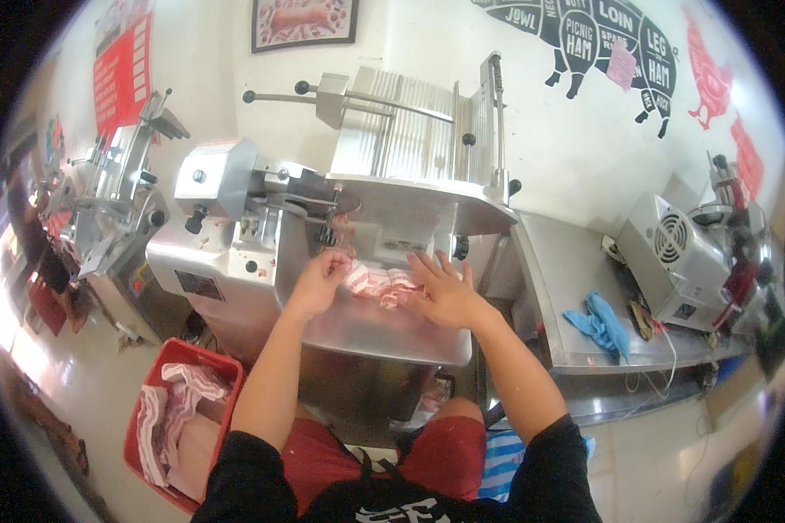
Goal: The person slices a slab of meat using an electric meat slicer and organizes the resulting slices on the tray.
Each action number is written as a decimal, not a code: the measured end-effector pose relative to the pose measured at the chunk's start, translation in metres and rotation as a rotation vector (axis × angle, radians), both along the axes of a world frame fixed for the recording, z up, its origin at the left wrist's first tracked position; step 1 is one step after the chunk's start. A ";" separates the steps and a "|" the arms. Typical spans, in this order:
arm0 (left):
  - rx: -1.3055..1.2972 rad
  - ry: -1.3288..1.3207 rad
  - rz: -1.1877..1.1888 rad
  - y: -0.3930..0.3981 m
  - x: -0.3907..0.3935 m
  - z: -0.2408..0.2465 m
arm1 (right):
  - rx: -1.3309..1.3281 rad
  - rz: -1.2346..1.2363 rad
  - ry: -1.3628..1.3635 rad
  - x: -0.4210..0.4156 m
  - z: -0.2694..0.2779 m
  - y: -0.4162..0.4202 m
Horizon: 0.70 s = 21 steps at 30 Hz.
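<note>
Thin slices of streaky pork belly [383, 282] lie in a row on the steel receiving surface [379, 327] of a meat slicer [425, 199]. At the left end of the slices, my left hand [319, 284] has its fingers curled, with the fingertips at the meat's edge; whether they pinch a slice is not clear. My right hand [448, 295] rests over the right end, fingers spread and palm down, touching the meat and covering part of it. Above and behind both hands rises the slicer's ribbed carriage [399, 124].
A red plastic crate [237, 386] with pork belly slabs [186, 418] stands on the floor at left. To the right, a steel table [556, 274] bears a blue cloth [598, 325] and a grey machine [677, 261]. Another slicer [118, 196] stands farther left.
</note>
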State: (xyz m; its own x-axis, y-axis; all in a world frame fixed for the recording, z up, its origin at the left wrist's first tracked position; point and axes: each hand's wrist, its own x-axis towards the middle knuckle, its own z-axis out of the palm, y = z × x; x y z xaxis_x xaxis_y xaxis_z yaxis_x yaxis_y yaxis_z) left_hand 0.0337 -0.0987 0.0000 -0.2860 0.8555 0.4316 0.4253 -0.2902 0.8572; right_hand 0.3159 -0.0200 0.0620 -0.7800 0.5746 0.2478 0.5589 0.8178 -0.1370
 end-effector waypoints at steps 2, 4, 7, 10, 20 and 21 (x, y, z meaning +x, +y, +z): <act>0.082 -0.031 -0.035 -0.001 0.019 0.017 | -0.114 0.107 0.287 -0.003 0.004 0.005; 0.081 -0.053 -0.207 -0.004 0.028 0.031 | -0.365 0.228 0.491 -0.014 0.007 0.001; 0.091 -0.159 -0.385 -0.011 0.055 0.053 | -0.752 0.293 0.610 -0.024 0.023 -0.010; 0.201 -0.266 -0.427 0.000 0.064 0.056 | -0.773 0.167 0.642 -0.020 0.033 -0.010; 0.308 -0.233 -0.401 0.019 0.086 0.066 | -0.409 0.162 0.849 0.005 0.030 0.015; 0.309 -0.250 -0.406 0.021 0.088 0.066 | -0.485 0.181 0.851 0.006 0.028 0.019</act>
State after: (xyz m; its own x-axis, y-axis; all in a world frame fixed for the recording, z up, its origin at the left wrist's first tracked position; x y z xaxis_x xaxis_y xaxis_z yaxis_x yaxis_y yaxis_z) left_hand 0.1216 -0.0781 0.0661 -0.0863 0.7628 0.6408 0.0221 -0.6416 0.7667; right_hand 0.3216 -0.0009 0.0902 -0.5375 0.6520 0.5348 -0.0081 0.6302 -0.7764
